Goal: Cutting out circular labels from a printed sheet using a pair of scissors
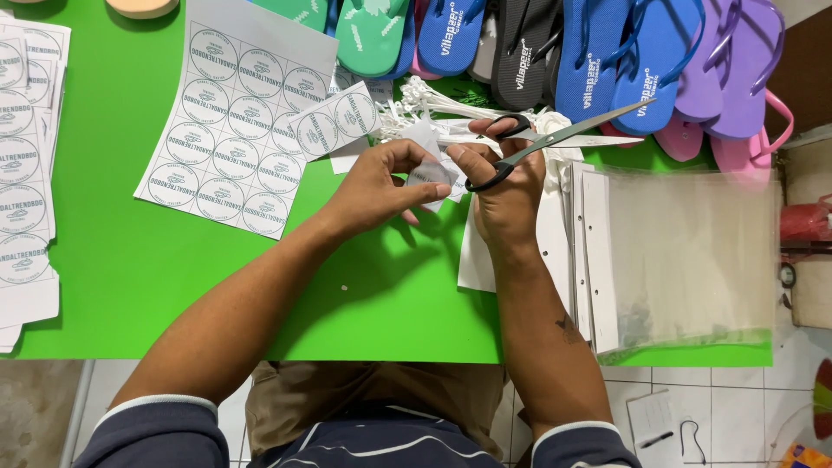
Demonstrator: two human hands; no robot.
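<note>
From the head camera I look straight down on a bright green table [130, 277]. My left hand [377, 186] sits just above centre, fingers curled and pinched around a small piece of white paper [429, 173], held off the table. My right hand [507, 186], touching that paper from the three o'clock side, has thumb and fingers through the black loops of a pair of scissors [546, 143], whose blades stand slightly parted and point toward two o'clock. At ten o'clock from my hands lies a sheet of round printed labels [230, 130], with more label sheets [26, 165] stacked at the nine o'clock edge. At twelve o'clock, a bundle of white plastic ties [416, 100] lies just behind my hands, and beyond it a row of flip-flops [598, 52] in green, blue, black, purple and pink. At three o'clock, clear plastic bags [685, 251] rest on white cards.
</note>
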